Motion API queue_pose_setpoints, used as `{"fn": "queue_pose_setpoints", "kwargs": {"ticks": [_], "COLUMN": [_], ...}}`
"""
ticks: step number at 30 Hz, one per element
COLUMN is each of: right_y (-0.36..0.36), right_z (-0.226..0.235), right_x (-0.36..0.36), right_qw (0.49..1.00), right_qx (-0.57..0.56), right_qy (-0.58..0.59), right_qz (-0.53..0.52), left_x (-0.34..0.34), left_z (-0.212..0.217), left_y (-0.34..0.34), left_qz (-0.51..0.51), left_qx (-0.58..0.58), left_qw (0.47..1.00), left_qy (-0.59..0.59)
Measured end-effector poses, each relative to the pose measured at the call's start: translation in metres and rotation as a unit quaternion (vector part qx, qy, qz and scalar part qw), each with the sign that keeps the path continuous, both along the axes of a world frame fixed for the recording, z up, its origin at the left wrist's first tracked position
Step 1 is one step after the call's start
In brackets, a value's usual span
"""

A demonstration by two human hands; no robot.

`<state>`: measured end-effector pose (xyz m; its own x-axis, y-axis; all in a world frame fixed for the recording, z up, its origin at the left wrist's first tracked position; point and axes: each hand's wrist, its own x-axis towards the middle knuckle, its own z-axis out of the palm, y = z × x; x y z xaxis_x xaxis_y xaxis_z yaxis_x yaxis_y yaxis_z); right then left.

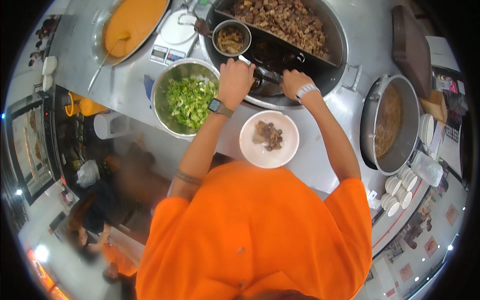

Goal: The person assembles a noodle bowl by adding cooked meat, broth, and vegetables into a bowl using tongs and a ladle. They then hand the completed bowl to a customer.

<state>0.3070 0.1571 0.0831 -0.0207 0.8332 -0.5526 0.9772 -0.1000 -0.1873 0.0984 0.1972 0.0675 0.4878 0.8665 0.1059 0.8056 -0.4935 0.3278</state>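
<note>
My left hand, with a watch on its wrist, is closed over the near rim of a large divided pot. A bit of something white shows at its fingers; what it grips is hidden. My right hand, wearing a pale bracelet, closes on a dark bar-like thing that runs toward my left hand over dark liquid. Beyond the pot's divider lie chunks of brown meat. A small round strainer holding light brown pieces sits at the pot's left. Below my hands, a white bowl holds a little chopped meat.
Chopped greens fill a steel bowl at left. Behind it stand a kitchen scale and a pan of orange sauce with a ladle. At right are a pot of brown broth and stacked white bowls. People appear at lower left.
</note>
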Motion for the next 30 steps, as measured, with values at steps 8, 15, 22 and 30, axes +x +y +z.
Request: {"fn": "queue_pose_setpoints", "kwargs": {"ticks": [8,15,22,30], "right_y": [-0.106,-0.169,-0.185,-0.183], "right_z": [0.082,0.090,0.085,0.073], "right_x": [0.079,0.096,0.093,0.082], "right_qw": [0.986,0.955,0.936,0.915], "right_qx": [0.075,0.113,0.148,0.156], "right_qy": [0.088,0.149,0.192,0.239], "right_qz": [-0.122,-0.229,-0.256,-0.283], "left_x": [0.027,0.027,0.028,0.025], "left_z": [-0.010,-0.024,-0.027,-0.008], "left_y": [0.015,0.010,-0.001,0.003], "left_qz": [-0.004,0.006,0.027,0.047], "left_qx": [-0.060,-0.060,-0.061,-0.189], "left_qw": [0.997,0.997,0.994,0.978], "left_qy": [-0.042,0.057,0.091,-0.080]}}
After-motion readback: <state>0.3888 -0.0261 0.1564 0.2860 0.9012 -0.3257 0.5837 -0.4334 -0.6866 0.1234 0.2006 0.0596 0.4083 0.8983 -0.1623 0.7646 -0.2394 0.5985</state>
